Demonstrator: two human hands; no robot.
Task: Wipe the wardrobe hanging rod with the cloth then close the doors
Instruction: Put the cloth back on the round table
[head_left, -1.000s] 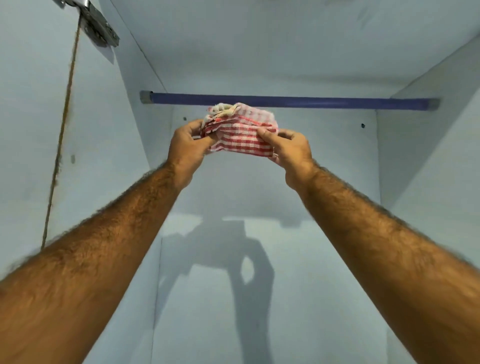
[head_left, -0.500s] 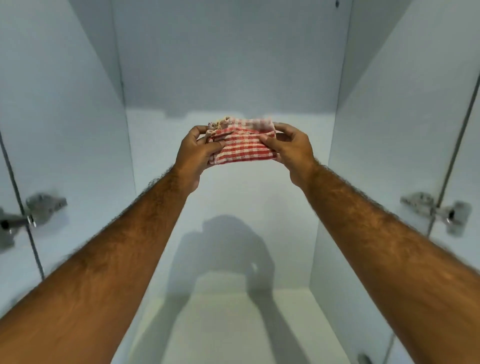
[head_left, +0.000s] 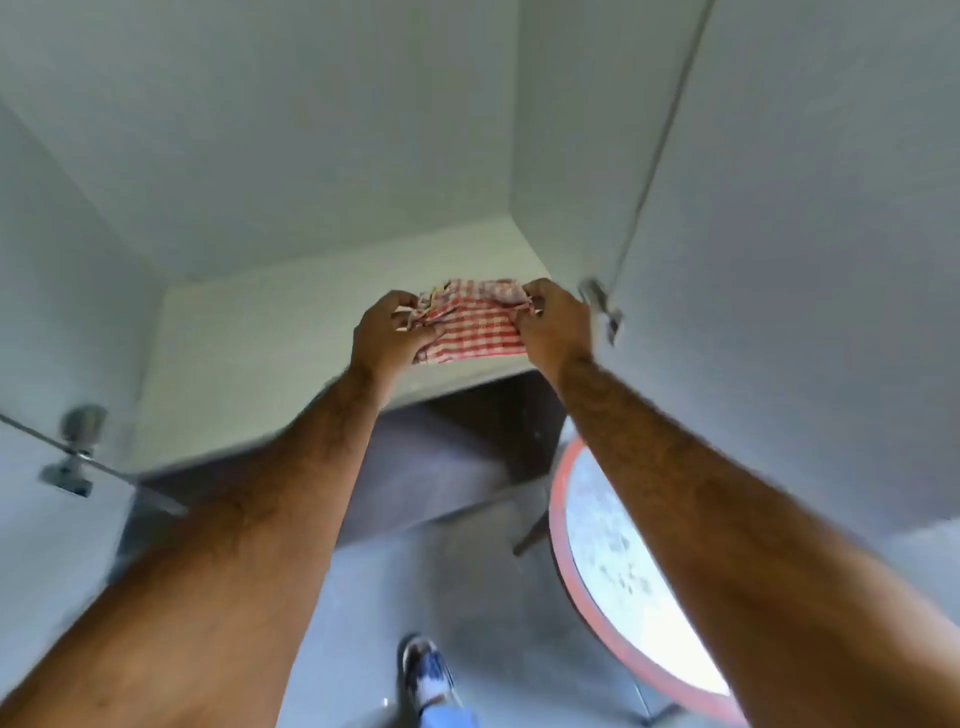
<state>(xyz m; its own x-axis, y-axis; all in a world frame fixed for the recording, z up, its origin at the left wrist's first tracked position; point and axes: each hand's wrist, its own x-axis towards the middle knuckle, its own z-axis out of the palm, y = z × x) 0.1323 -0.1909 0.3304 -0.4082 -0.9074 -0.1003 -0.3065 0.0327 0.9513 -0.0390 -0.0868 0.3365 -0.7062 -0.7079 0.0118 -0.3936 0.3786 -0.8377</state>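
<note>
Fingers (head_left: 410, 332) of L hand (head_left: 387, 340) and R hand (head_left: 553, 325) pinched opposite ends of red-checked cloth (head_left: 470, 332), held folded btwn them above wardrobe floor panel (head_left: 270, 364). Door hinge (head_left: 600, 306) sat just beside R hand.

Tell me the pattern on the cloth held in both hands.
Red-and-white check, seen in the head view: the cloth is bunched between the left hand and right hand.

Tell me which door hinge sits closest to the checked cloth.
The right-side hinge, just beside the right hand gripping the cloth. The left hinge sits lower and far off to the side.
</note>
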